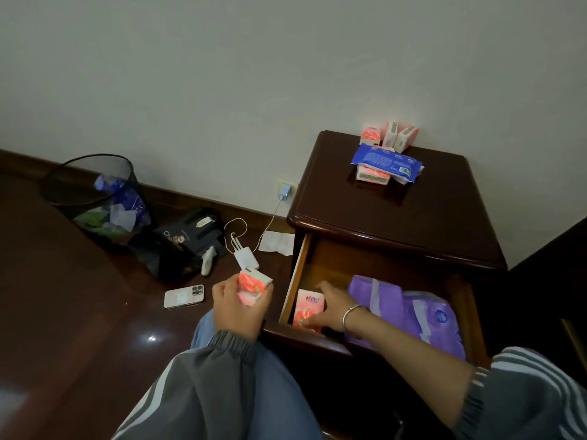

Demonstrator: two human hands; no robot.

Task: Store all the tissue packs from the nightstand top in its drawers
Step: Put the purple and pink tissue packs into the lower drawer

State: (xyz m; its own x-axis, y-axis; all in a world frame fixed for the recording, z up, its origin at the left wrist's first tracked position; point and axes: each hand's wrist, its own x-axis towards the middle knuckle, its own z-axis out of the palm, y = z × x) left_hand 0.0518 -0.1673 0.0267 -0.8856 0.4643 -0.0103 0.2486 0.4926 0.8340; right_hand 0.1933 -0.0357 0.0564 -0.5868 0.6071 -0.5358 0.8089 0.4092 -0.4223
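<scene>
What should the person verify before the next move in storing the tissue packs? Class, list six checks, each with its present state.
1. Drawer open: ok; the top drawer is pulled out.
2. Next pack ready: ok; the left hand grips the held pack.
3. Placing hand free: not ok; the right hand holds the stored pack inside the drawer.
4. Room left: ok; bare wood shows behind the stored pack, beside the purple package.
5. Top cleared: not ok; on the nightstand top lie the back packs and the blue pack.
6. Lower drawers: cannot tell; hidden.
</scene>
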